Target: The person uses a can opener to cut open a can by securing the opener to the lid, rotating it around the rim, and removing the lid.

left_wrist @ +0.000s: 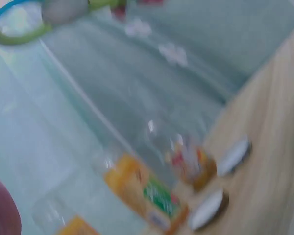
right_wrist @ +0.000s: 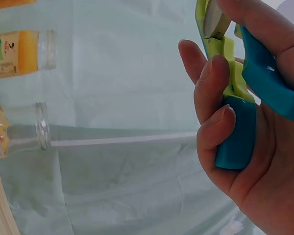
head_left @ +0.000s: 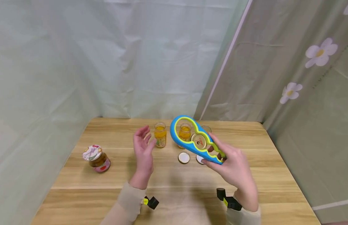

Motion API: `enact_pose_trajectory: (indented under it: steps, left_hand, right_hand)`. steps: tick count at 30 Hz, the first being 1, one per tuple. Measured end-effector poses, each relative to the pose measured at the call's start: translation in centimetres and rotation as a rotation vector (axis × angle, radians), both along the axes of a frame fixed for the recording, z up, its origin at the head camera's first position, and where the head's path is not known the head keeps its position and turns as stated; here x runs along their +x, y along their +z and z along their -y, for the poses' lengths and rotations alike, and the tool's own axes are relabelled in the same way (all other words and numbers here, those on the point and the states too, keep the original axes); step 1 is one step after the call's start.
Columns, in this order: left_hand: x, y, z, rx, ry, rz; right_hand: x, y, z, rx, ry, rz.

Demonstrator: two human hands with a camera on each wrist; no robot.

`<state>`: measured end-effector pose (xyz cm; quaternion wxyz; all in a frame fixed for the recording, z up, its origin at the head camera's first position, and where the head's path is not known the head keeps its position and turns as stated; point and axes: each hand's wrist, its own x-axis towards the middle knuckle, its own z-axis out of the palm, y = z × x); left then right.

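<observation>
A blue plastic jar opener with yellow-green lined holes (head_left: 194,139) is held in the air above the middle of the light wooden table (head_left: 275,175), toward its far edge. Its long axis runs slantwise: the wide round end points up and to the far left, the narrow end down toward the near right, where the right hand (head_left: 235,170) grips it with fingers curled round the handle. A round metal lid (head_left: 198,141) sits in one of its middle holes. The left hand (head_left: 143,151) hovers just left of it, fingers relaxed and spread, holding nothing.

Below the opener two white-faced lids (head_left: 184,157) lie flat on the table. Behind stand small open glass jars of orange contents (head_left: 160,134) near the far edge. A lidded jar of brown contents with a pink label (head_left: 96,158) stands well apart near the left edge. Pale green cloth (head_left: 78,62) hangs behind and to the left of the table, and a flowered curtain (head_left: 303,68) on the right.
</observation>
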<state>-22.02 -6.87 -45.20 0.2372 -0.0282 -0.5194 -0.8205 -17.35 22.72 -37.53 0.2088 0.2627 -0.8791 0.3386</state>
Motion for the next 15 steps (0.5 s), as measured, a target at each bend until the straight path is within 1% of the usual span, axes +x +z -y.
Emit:
enact_pose_trajectory:
  steps: [1,2,5,6,9,12,13,15]
  left_hand:
    - [0.4,0.5,-0.2,0.036,-0.034,-0.003]
    - [0.8,0.9,-0.5,0.069,-0.079,0.010]
    - [1.8,1.8,-1.4,0.150,-0.242,0.091]
    - [2.1,2.0,-1.8,0.181,-0.306,0.127]
    - [2.9,2.1,-2.8,0.238,-0.535,0.203]
    - [3.4,2.0,-3.4,0.271,-0.774,0.234]
    - [3.5,2.0,-3.5,0.280,-0.843,0.240]
    - [3.7,2.1,-3.5,0.305,-0.954,0.252]
  right_hand:
    - [0.0,0.0,0.1,0.003,0.006,0.003]
    - [-0.1,-0.1,0.2,0.007,0.013,0.005]
    - [-0.3,-0.4,0.6,0.024,0.039,-0.002]
    - [-0.4,-0.4,0.7,0.031,0.047,-0.006]
    - [-0.5,-0.7,1.1,0.050,0.078,-0.024]
    - [-0.5,-0.7,1.4,0.067,0.101,-0.031]
    - [-0.5,-0.7,1.5,0.072,0.112,-0.029]
    - [-0.5,-0.7,1.7,0.081,0.137,-0.026]
